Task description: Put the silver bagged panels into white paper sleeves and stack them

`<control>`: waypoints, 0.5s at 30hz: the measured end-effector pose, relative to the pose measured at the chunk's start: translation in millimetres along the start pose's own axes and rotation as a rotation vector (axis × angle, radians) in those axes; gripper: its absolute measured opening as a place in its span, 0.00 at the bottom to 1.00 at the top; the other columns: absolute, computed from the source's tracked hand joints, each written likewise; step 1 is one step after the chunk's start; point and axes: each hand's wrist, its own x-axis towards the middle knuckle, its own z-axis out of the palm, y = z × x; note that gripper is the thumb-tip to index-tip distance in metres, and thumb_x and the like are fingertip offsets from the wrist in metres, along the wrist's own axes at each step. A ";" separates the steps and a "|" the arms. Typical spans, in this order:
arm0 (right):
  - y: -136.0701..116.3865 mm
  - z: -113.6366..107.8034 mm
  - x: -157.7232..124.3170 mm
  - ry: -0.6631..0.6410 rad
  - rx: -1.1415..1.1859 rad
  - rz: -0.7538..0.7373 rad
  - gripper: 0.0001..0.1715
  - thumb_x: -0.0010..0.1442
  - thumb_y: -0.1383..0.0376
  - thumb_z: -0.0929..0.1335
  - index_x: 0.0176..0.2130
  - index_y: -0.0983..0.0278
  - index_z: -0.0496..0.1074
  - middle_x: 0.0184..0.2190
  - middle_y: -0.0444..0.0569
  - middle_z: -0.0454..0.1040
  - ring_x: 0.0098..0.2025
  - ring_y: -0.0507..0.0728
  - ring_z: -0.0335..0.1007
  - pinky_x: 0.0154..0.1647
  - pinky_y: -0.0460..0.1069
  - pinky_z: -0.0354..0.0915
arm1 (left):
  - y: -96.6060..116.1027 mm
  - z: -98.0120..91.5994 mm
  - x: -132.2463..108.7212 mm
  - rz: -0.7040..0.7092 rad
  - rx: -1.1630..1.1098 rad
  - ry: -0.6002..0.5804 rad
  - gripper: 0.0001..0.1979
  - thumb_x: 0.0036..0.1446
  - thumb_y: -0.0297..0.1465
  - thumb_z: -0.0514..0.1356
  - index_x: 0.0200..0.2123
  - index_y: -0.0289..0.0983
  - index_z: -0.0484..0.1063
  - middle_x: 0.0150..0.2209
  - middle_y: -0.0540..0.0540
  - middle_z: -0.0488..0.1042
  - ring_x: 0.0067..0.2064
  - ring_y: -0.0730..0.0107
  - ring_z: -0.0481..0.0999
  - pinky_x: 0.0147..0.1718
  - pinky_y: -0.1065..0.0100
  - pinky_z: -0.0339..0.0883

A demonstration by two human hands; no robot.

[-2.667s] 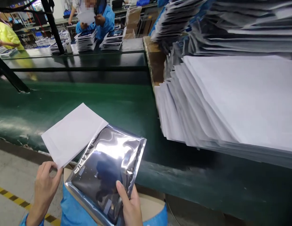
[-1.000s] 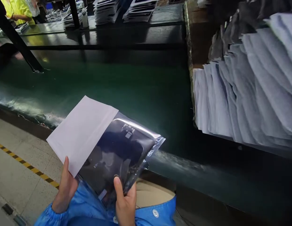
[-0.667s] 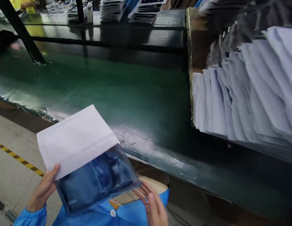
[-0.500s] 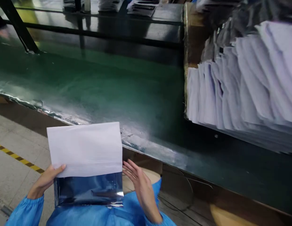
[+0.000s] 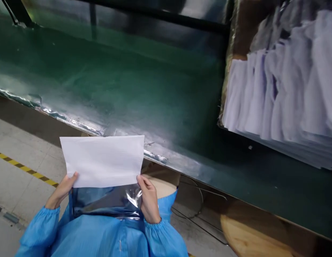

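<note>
A flat white sheet-like piece [image 5: 103,160], perhaps a foam sleeve, is held out in front of my body. From its near edge hangs a clear plastic part [image 5: 109,201], shiny and see-through against my blue clothing. My left hand [image 5: 63,187] pinches the lower left corner, thumb on top. At the lower right corner my right hand [image 5: 149,196] grips the edge with thumb and bent fingers. Whether the white and clear parts form one bag I cannot tell.
A green-topped table [image 5: 128,85] with a worn, taped front edge runs across the view. At right, many similar white pieces [image 5: 278,89] stand packed in a cardboard box [image 5: 230,64]. A round wooden stool seat [image 5: 251,232] and cables [image 5: 200,221] lie below the table.
My right hand has come in from beside the piece and closed on its lower right corner. My left hand keeps its hold. The view has shifted, and the box appears farther right.
</note>
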 end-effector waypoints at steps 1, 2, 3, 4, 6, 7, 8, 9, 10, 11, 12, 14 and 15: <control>0.5 -2.3 -4.3 -0.004 -0.006 0.017 0.18 0.42 0.51 0.76 0.31 0.60 0.77 0.30 0.44 0.80 0.35 0.57 0.74 0.39 0.50 0.68 | -2.3 -0.8 -0.6 -0.005 0.011 0.002 0.24 0.48 0.42 0.67 0.44 0.32 0.73 0.42 0.39 0.80 0.47 0.56 0.78 0.48 0.62 0.70; 1.0 -4.9 -8.7 -0.011 -0.016 0.035 0.19 0.43 0.50 0.75 0.31 0.60 0.77 0.30 0.45 0.80 0.35 0.57 0.75 0.38 0.51 0.68 | -4.9 -1.7 -1.4 -0.011 0.023 0.005 0.23 0.48 0.43 0.67 0.43 0.33 0.74 0.41 0.39 0.80 0.46 0.57 0.78 0.47 0.62 0.71; 1.6 -8.0 -13.1 -0.022 -0.030 0.052 0.20 0.44 0.49 0.75 0.31 0.60 0.77 0.30 0.45 0.80 0.34 0.58 0.75 0.38 0.51 0.69 | -7.8 -2.6 -2.3 -0.015 0.038 0.010 0.22 0.48 0.43 0.67 0.42 0.33 0.74 0.40 0.40 0.81 0.45 0.57 0.78 0.45 0.62 0.71; 2.2 -11.7 -17.0 -0.030 -0.051 0.065 0.20 0.44 0.48 0.74 0.31 0.60 0.77 0.30 0.46 0.80 0.34 0.59 0.74 0.37 0.52 0.69 | -10.8 -3.6 -3.5 -0.019 0.054 0.016 0.22 0.48 0.43 0.67 0.41 0.33 0.74 0.38 0.41 0.81 0.43 0.57 0.79 0.43 0.63 0.72; 3.5 -20.3 -23.3 -0.031 -0.112 0.073 0.20 0.45 0.49 0.74 0.30 0.61 0.76 0.27 0.46 0.79 0.31 0.58 0.73 0.33 0.51 0.67 | -16.5 -5.2 -6.6 -0.018 0.088 0.026 0.23 0.47 0.45 0.67 0.40 0.34 0.75 0.35 0.42 0.81 0.41 0.57 0.79 0.40 0.63 0.73; 4.2 -24.8 -25.7 -0.026 -0.148 0.068 0.19 0.44 0.50 0.75 0.29 0.62 0.76 0.26 0.46 0.78 0.29 0.57 0.71 0.31 0.50 0.66 | -18.9 -5.6 -8.7 -0.012 0.102 0.030 0.23 0.45 0.46 0.67 0.39 0.34 0.75 0.34 0.43 0.81 0.41 0.57 0.79 0.39 0.64 0.73; 4.7 -29.0 -27.7 -0.019 -0.186 0.061 0.18 0.44 0.50 0.75 0.28 0.62 0.76 0.24 0.45 0.77 0.28 0.56 0.70 0.29 0.49 0.64 | -21.0 -5.8 -11.1 -0.005 0.115 0.032 0.25 0.44 0.47 0.67 0.39 0.34 0.75 0.34 0.43 0.81 0.41 0.57 0.79 0.40 0.64 0.73; 5.2 -32.6 -29.3 -0.015 -0.224 0.053 0.18 0.43 0.51 0.75 0.27 0.62 0.75 0.23 0.44 0.76 0.27 0.56 0.68 0.28 0.49 0.63 | -22.8 -5.8 -13.8 0.001 0.125 0.033 0.26 0.43 0.49 0.67 0.38 0.34 0.76 0.35 0.43 0.81 0.42 0.57 0.78 0.41 0.65 0.72; 5.4 -35.3 -30.3 -0.016 -0.259 0.046 0.19 0.43 0.51 0.75 0.27 0.62 0.75 0.22 0.44 0.75 0.26 0.55 0.67 0.27 0.48 0.61 | -24.2 -5.7 -16.5 0.003 0.132 0.031 0.28 0.41 0.51 0.67 0.38 0.34 0.76 0.36 0.43 0.81 0.42 0.56 0.78 0.41 0.64 0.72; 5.5 -36.8 -30.8 -0.021 -0.291 0.039 0.19 0.43 0.50 0.75 0.26 0.62 0.75 0.21 0.43 0.73 0.26 0.55 0.65 0.26 0.48 0.60 | -25.3 -5.7 -19.1 0.001 0.138 0.026 0.30 0.40 0.52 0.67 0.38 0.34 0.76 0.37 0.43 0.81 0.43 0.55 0.78 0.42 0.64 0.71; 5.4 -37.0 -30.3 -0.031 -0.319 0.034 0.20 0.44 0.49 0.75 0.26 0.62 0.74 0.20 0.42 0.72 0.25 0.55 0.64 0.26 0.48 0.59 | -26.1 -6.0 -21.1 -0.005 0.142 0.019 0.31 0.39 0.53 0.66 0.38 0.34 0.76 0.37 0.43 0.81 0.43 0.54 0.78 0.42 0.63 0.71; 5.2 -33.5 -25.8 -0.069 -0.363 0.027 0.20 0.46 0.48 0.73 0.26 0.62 0.73 0.18 0.41 0.69 0.24 0.54 0.61 0.25 0.48 0.58 | -26.6 -8.7 -22.7 -0.028 0.146 -0.008 0.32 0.38 0.54 0.66 0.38 0.33 0.77 0.37 0.42 0.81 0.43 0.54 0.78 0.43 0.62 0.70; 5.2 -30.2 -21.7 -0.100 -0.377 0.028 0.20 0.47 0.47 0.73 0.26 0.61 0.73 0.19 0.41 0.68 0.25 0.54 0.62 0.26 0.48 0.58 | -26.2 -11.2 -21.9 -0.043 0.146 -0.026 0.32 0.38 0.53 0.66 0.38 0.32 0.77 0.37 0.41 0.81 0.43 0.54 0.78 0.44 0.62 0.70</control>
